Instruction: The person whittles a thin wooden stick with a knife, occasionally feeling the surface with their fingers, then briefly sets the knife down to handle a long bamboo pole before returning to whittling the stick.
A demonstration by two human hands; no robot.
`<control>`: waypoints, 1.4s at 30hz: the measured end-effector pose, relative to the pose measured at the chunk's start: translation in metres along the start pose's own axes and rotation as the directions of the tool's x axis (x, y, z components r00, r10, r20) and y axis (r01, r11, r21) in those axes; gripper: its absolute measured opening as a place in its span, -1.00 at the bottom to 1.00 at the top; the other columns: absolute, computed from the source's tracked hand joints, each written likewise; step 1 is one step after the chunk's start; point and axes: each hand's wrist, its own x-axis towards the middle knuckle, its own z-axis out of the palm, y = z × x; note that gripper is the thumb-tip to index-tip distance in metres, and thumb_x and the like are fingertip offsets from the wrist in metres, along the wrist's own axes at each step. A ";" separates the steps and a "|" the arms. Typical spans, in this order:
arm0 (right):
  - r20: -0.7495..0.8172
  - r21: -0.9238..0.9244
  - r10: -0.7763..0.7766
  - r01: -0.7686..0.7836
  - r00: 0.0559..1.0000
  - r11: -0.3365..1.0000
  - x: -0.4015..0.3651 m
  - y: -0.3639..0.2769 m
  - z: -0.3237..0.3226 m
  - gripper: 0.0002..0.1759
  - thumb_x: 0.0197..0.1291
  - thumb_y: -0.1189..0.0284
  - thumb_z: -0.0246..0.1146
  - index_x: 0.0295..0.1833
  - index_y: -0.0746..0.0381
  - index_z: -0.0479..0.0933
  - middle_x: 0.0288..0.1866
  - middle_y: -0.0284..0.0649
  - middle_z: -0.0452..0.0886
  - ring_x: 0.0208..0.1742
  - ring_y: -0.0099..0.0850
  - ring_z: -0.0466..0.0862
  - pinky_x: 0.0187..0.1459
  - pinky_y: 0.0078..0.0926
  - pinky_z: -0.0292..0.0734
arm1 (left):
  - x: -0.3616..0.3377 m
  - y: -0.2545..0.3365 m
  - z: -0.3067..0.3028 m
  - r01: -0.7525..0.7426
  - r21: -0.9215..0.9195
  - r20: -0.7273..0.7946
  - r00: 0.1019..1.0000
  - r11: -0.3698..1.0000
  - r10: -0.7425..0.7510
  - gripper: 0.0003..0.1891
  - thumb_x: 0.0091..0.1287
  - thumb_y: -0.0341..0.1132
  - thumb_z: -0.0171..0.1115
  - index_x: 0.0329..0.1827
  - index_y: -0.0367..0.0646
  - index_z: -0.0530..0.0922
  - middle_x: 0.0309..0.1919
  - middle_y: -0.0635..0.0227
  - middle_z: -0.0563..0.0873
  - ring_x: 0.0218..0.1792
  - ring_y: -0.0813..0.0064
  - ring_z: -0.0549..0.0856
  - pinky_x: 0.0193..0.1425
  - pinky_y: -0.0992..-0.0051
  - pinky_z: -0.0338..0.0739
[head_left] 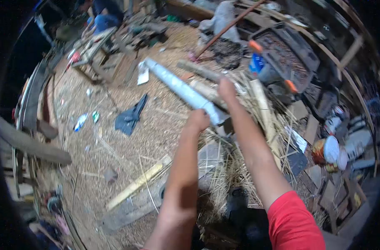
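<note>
Both my arms reach forward over a littered dirt floor. My left hand (198,121) is closed, its fingers at the lower end of a pale grey-blue pipe (177,85) lying on the ground. Farther forward and to the right, my right hand (226,88) is also closed, overlapping the near end of a rough wooden pole (196,68). What the fingers hold is too blurred and hidden to tell. Beneath my forearms lies a heap of thin split strips (229,166), like cane or straw. A pale split length of wood (263,108) stands out of the strips beside my right forearm.
A wooden plank (127,214) and a yellowish slat (138,183) lie at lower left. Dark cloth (131,116) is on the floor. Right are a black tray (288,54) and discarded tubs (331,149). A person (104,18) sits behind a low bench (90,52).
</note>
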 end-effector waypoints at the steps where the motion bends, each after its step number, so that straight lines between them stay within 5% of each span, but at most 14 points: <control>1: 0.024 -0.054 0.001 0.001 1.000 0.999 0.017 0.008 0.010 -0.76 0.17 0.51 0.12 -0.11 0.28 0.64 -0.15 0.12 0.68 -0.06 0.05 0.68 -0.02 -0.01 0.57 | 0.001 0.000 0.002 0.021 0.002 0.002 1.000 1.000 -0.021 -0.68 0.30 -0.21 0.15 -0.06 -0.24 0.68 -0.10 -0.12 0.71 -0.02 -0.06 0.69 0.15 0.17 0.55; 4: 0.287 -0.306 -0.005 0.096 0.958 0.947 0.045 0.062 0.056 -0.77 0.19 0.49 0.15 -0.10 0.24 0.65 -0.11 0.11 0.68 -0.03 0.03 0.68 0.02 -0.04 0.57 | -0.003 -0.009 -0.002 0.062 -0.007 0.035 0.997 0.998 -0.062 -0.67 0.27 -0.21 0.17 -0.05 -0.24 0.68 -0.10 -0.13 0.71 -0.01 -0.06 0.69 0.17 0.18 0.55; 7: 0.320 -0.109 -0.058 0.097 0.946 0.989 0.033 0.056 0.037 -0.77 0.17 0.46 0.21 -0.08 0.23 0.65 -0.11 0.10 0.67 -0.04 0.03 0.68 0.04 -0.07 0.57 | -0.009 -0.024 -0.011 0.097 -0.029 0.015 0.995 0.995 -0.096 -0.66 0.25 -0.22 0.17 -0.03 -0.23 0.67 -0.10 -0.12 0.71 -0.01 -0.06 0.70 0.18 0.19 0.55; 11: 0.252 -0.244 -0.321 0.381 0.913 0.892 0.021 0.028 0.000 -0.80 0.15 0.45 0.26 -0.15 0.33 0.62 -0.05 0.11 0.64 0.05 0.04 0.62 0.09 -0.10 0.51 | -0.017 -0.035 -0.023 0.115 0.002 -0.032 0.993 0.993 -0.115 -0.68 0.23 -0.24 0.17 -0.06 -0.24 0.69 -0.11 -0.14 0.71 -0.02 -0.07 0.69 0.16 0.18 0.56; 15: 0.336 -0.154 -0.274 0.340 0.901 0.928 0.026 0.013 -0.051 -0.76 0.16 0.53 0.20 -0.03 0.33 0.53 -0.01 0.13 0.61 0.09 0.05 0.60 0.11 -0.07 0.49 | -0.029 -0.006 -0.038 0.057 -0.097 -0.149 0.986 0.994 -0.071 -0.70 0.23 -0.24 0.17 -0.12 -0.23 0.71 -0.13 -0.14 0.71 -0.03 -0.06 0.70 0.14 0.17 0.56; 19: 0.135 0.188 -0.380 0.353 0.915 0.917 0.016 -0.019 -0.105 -0.89 0.29 0.48 0.16 -0.16 0.31 0.49 -0.24 0.05 0.64 -0.20 -0.05 0.66 -0.08 -0.21 0.54 | -0.033 0.019 -0.056 -0.049 -0.221 -0.269 0.963 0.974 -0.012 -0.70 0.23 -0.23 0.18 -0.13 -0.23 0.71 -0.16 -0.13 0.72 -0.05 -0.08 0.70 0.11 0.16 0.57; 21: -0.045 0.368 -0.488 0.468 0.872 0.803 0.016 -0.054 -0.137 -0.91 0.36 0.51 0.13 -0.22 0.30 0.44 -0.35 -0.11 0.64 -0.32 -0.37 0.61 -0.16 -0.36 0.52 | -0.037 0.031 -0.066 -0.111 -0.205 -0.344 0.938 0.972 0.035 -0.69 0.26 -0.20 0.17 -0.15 -0.27 0.71 -0.20 -0.12 0.72 -0.09 -0.08 0.71 0.06 0.17 0.57; 25: -0.339 0.380 -0.527 0.626 0.779 0.681 0.015 -0.136 -0.219 -0.92 0.35 0.49 0.15 -0.14 0.29 0.49 -0.38 -0.23 0.60 -0.34 -0.52 0.51 -0.20 -0.50 0.48 | -0.072 0.070 -0.115 -0.284 -0.262 -0.508 0.853 0.922 0.119 -0.69 0.33 -0.21 0.17 -0.09 -0.28 0.69 -0.26 -0.03 0.76 -0.16 0.08 0.75 0.00 0.25 0.59; 28: -0.380 0.357 -0.516 0.636 0.768 0.684 -0.010 -0.199 -0.283 -0.83 0.39 0.40 0.19 -0.08 0.30 0.52 -0.34 -0.28 0.65 -0.32 -0.60 0.55 -0.19 -0.56 0.49 | -0.097 0.091 -0.147 -0.441 -0.347 -0.592 0.787 0.827 0.172 -0.68 0.42 -0.25 0.14 0.05 -0.32 0.63 -0.26 0.15 0.77 -0.18 0.35 0.74 -0.01 0.39 0.58; 32: -0.405 0.607 -0.462 0.610 0.789 0.510 -0.073 -0.279 -0.343 -0.78 0.41 0.37 0.21 -0.06 0.33 0.54 -0.27 -0.28 0.70 -0.25 -0.57 0.62 -0.15 -0.57 0.53 | -0.172 0.131 -0.187 -0.652 -0.250 -0.752 0.596 0.716 0.281 -0.62 0.48 -0.21 0.10 0.19 -0.31 0.54 -0.20 0.16 0.75 -0.13 0.40 0.71 0.03 0.43 0.55; 37: -0.322 0.825 -0.370 0.450 0.872 0.343 -0.138 -0.354 -0.388 -0.82 0.39 0.37 0.24 -0.13 0.28 0.54 -0.29 -0.27 0.73 -0.33 -0.58 0.61 -0.22 -0.58 0.51 | -0.265 0.143 -0.232 -0.612 -0.348 -0.655 0.701 0.710 0.283 -0.71 0.51 -0.23 0.03 -0.01 -0.28 0.59 -0.32 0.22 0.73 -0.23 0.44 0.68 -0.10 0.44 0.53; 39: -0.454 0.797 -0.287 0.528 0.844 0.292 -0.162 -0.382 -0.397 -0.84 0.39 0.39 0.22 -0.14 0.28 0.53 -0.32 -0.27 0.73 -0.36 -0.59 0.59 -0.27 -0.56 0.49 | -0.308 0.148 -0.246 -0.666 -0.412 -0.702 0.667 0.621 0.250 -0.70 0.51 -0.22 0.03 -0.17 -0.29 0.60 -0.43 0.19 0.70 -0.35 0.33 0.68 -0.23 0.37 0.52; 40: -0.439 0.823 -0.263 0.502 0.859 0.268 -0.174 -0.391 -0.401 -0.84 0.39 0.39 0.22 -0.13 0.29 0.53 -0.32 -0.27 0.73 -0.36 -0.58 0.60 -0.26 -0.56 0.49 | -0.303 0.140 -0.250 -0.793 -0.144 -0.873 0.384 0.592 0.301 -0.70 0.51 -0.24 0.02 -0.22 -0.27 0.62 -0.44 0.18 0.69 -0.43 0.37 0.66 -0.29 0.40 0.52; 42: -0.453 0.836 -0.214 0.495 0.866 0.236 -0.189 -0.411 -0.405 -0.84 0.39 0.40 0.22 -0.11 0.30 0.54 -0.32 -0.27 0.73 -0.35 -0.57 0.60 -0.24 -0.56 0.49 | -0.322 0.133 -0.269 -0.767 -0.059 -0.899 0.319 0.639 0.300 -0.69 0.51 -0.23 0.02 -0.23 -0.27 0.63 -0.45 0.20 0.70 -0.45 0.37 0.66 -0.31 0.40 0.52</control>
